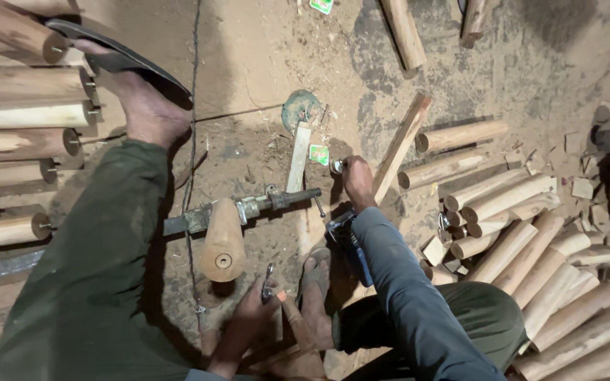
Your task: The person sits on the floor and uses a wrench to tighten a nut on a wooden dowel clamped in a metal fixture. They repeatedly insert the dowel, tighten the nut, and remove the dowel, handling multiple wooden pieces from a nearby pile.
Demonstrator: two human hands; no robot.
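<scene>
Your left hand [252,314] is closed around a small bright metal tool [268,282], its tip poking up between your fingers. Your right hand [358,182] is clenched on a short shiny metal fitting [337,166] at the far end of the rig, wrist bent inward.

Just ahead of your left hand, and to the left of your right, stands the tapered, light-brown turned wooden peg [222,241]. It is conical, narrow at the top and wide at the bottom, with a round end face and a small dark hole in its centre. It sits against the grey metal bar [248,209] that runs across toward your right hand.

The peg looks stiff and solid, probably moderately light for its bulk, with a smooth turned surface that may slip in a dusty palm. I'd judge the wide lower end the surest place to hold, wrapped around the girth, not pinched at the thin top.

Beyond your right hand lies a heap of similar pale turned wooden blanks [531,254]; a second stack [19,116] lies far left, by your sandalled foot [146,106].
</scene>
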